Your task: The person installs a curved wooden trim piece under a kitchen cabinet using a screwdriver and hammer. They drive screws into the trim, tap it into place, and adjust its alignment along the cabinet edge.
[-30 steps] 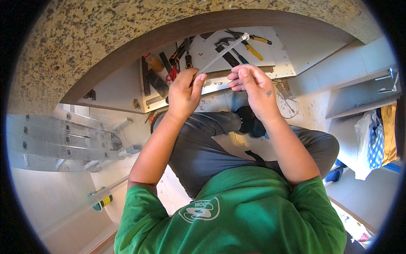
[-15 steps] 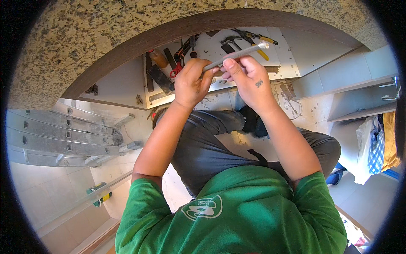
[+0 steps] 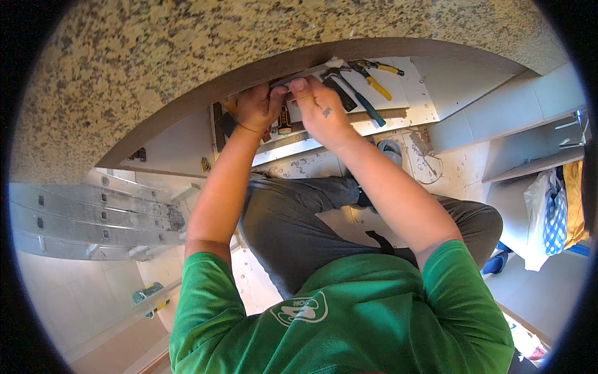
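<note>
Both my hands are inside the cabinet opening, just under the front edge of the stone countertop (image 3: 299, 25). Between them runs a slim grey rod (image 3: 316, 68) with a whitish tip pointing away to the right. My left hand (image 3: 254, 112) is closed around its near end, partly in shadow below the edge. My right hand (image 3: 322, 115) pinches it further along with thumb and fingers. Right of that hand, a hammer with a green handle (image 3: 364, 106) and yellow-handled pliers (image 3: 379, 87) lie on the white cabinet floor. A black-and-orange tool handle (image 3: 284, 120) shows between my wrists.
A brown wooden edge (image 3: 149, 115) curves below the countertop. Leaning at the left is a metal ladder (image 3: 75, 215), and a green-and-yellow can (image 3: 148, 298) is lower down. Bags (image 3: 553, 218) hang at the right. Small debris (image 3: 299, 167) is scattered on the floor before the cabinet.
My hands and the rod have moved forward and slightly left, in under the countertop edge. The hammer's green handle now shows beside my right hand. My view has shifted slightly.
</note>
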`<state>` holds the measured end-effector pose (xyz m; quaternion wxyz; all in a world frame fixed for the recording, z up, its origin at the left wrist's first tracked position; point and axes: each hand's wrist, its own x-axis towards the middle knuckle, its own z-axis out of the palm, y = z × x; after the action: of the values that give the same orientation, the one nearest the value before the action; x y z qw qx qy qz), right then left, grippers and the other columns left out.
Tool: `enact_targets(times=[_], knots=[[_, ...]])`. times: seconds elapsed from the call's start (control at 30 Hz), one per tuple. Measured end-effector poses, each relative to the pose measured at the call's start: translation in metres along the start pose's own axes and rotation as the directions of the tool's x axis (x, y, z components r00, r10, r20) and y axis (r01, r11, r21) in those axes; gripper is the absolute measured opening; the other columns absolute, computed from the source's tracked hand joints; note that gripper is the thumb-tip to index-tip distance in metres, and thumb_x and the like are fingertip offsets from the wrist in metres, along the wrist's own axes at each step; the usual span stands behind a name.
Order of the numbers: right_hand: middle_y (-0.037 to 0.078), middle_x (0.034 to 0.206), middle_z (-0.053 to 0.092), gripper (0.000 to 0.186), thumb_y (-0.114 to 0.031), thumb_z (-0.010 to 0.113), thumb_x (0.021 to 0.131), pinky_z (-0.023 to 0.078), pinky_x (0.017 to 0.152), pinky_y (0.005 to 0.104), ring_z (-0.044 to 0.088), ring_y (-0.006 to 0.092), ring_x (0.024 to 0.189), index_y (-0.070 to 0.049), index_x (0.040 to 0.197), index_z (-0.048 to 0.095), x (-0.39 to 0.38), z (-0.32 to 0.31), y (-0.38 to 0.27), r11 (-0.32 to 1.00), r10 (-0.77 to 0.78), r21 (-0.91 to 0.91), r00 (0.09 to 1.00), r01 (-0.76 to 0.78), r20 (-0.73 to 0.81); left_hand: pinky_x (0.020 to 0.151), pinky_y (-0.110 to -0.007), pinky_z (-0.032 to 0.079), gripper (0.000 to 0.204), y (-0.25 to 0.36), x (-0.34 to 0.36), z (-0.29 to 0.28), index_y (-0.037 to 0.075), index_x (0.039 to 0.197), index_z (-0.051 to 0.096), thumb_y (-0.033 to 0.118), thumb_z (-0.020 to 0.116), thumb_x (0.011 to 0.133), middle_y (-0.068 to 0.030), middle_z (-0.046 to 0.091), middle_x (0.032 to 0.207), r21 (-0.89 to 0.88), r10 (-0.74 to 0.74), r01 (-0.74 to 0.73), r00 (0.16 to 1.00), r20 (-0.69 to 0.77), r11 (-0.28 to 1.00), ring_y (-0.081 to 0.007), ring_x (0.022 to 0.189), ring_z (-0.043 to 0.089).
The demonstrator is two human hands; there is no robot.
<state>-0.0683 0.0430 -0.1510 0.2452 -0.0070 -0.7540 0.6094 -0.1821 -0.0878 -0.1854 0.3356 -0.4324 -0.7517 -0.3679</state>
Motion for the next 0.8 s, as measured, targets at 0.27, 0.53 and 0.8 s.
enact_targets(times=[0.27,0.53,0.8], knots=[[0.018,0.086,0.069,0.043,-0.036,0.05,0.104,0.05,0.076,0.0359,0.067,0.0283,0.081,0.001,0.092,0.069,0.002,0.003,0.004,0.976,-0.061,0.195,0.984,0.094,-0.167,0.09,-0.048,0.048,0.037,0.002,0.01,0.009,0.013,0.113,0.069,0.04,0.064,0.088,-0.015,0.069,0.106,0.01,-0.026,0.025,0.99,0.136,1.0,-0.0399,0.1,0.064],[0.011,0.088,0.07,0.035,-0.027,0.052,0.105,0.05,0.078,0.0313,0.063,0.0177,0.082,0.003,0.096,0.068,-0.002,0.012,-0.009,0.97,-0.008,0.24,0.988,0.045,-0.154,0.092,-0.047,0.048,0.036,0.014,0.015,0.002,0.015,0.108,0.071,0.043,0.066,0.086,-0.0113,0.07,0.105,0.047,-0.013,0.013,1.0,-0.007,0.999,-0.0379,0.1,0.064],[0.009,0.088,0.07,0.048,-0.035,0.046,0.106,0.048,0.079,0.0281,0.063,0.015,0.083,0.003,0.088,0.069,-0.004,-0.012,-0.014,0.933,0.03,0.357,0.976,0.051,-0.216,0.091,-0.045,0.05,0.045,0.038,0.015,0.014,0.013,0.12,0.066,0.043,0.067,0.086,-0.0138,0.068,0.115,0.08,-0.101,0.09,0.984,0.144,0.993,-0.0373,0.105,0.064]])
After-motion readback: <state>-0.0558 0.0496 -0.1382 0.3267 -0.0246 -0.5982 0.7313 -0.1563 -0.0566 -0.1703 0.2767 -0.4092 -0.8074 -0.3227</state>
